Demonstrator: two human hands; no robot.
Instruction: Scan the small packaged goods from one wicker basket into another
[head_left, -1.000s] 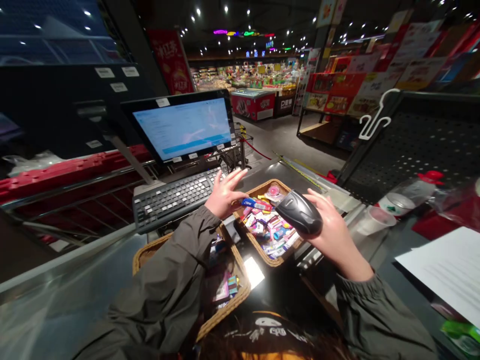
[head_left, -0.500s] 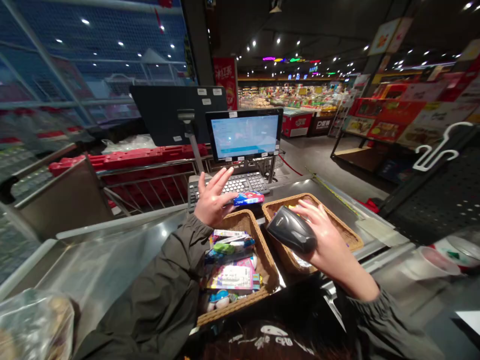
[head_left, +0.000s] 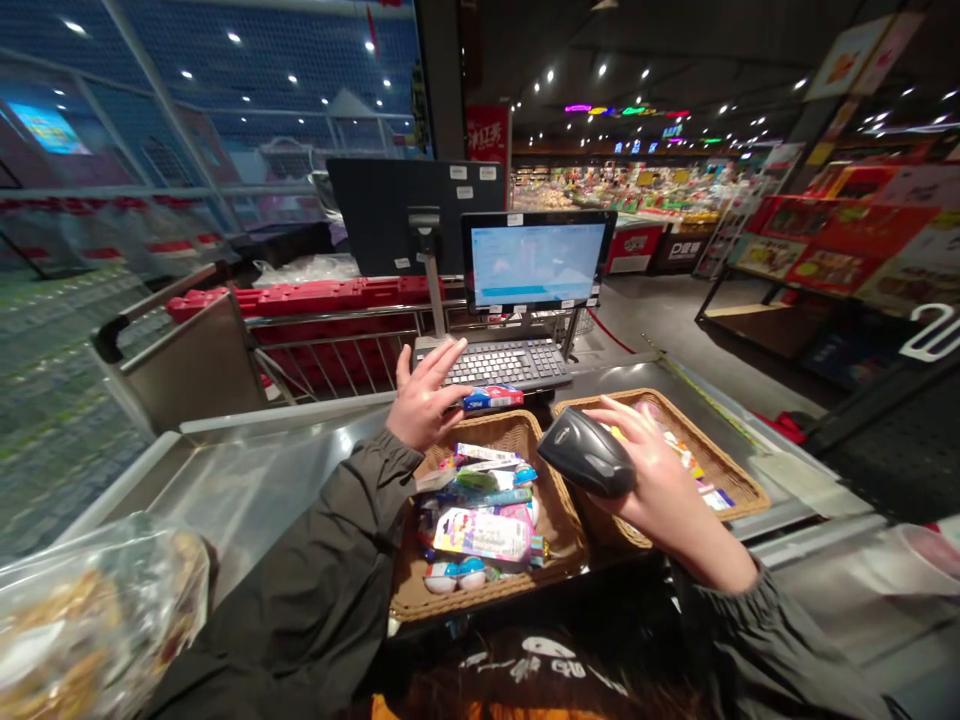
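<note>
My right hand (head_left: 656, 480) grips a black barcode scanner (head_left: 587, 455) over the right wicker basket (head_left: 739, 485). My left hand (head_left: 426, 398) is raised above the left wicker basket (head_left: 555, 510), fingers spread, with a small blue and red packet (head_left: 491, 398) pinched at its fingertips. The scanner's head points left toward that packet. The left basket holds several small colourful packets (head_left: 480, 515).
A keyboard (head_left: 510, 362) and a lit till screen (head_left: 534, 262) stand behind the baskets. A steel counter (head_left: 247, 480) runs left, with a clear bag of goods (head_left: 90, 620) at the bottom left. A red shopping trolley (head_left: 315, 330) is behind. Store shelves (head_left: 862, 250) fill the right.
The view has swung left, bringing the left basket and steel counter into sight. My left hand lifted the packet from over the right basket to above the left one; the right hand keeps the scanner.
</note>
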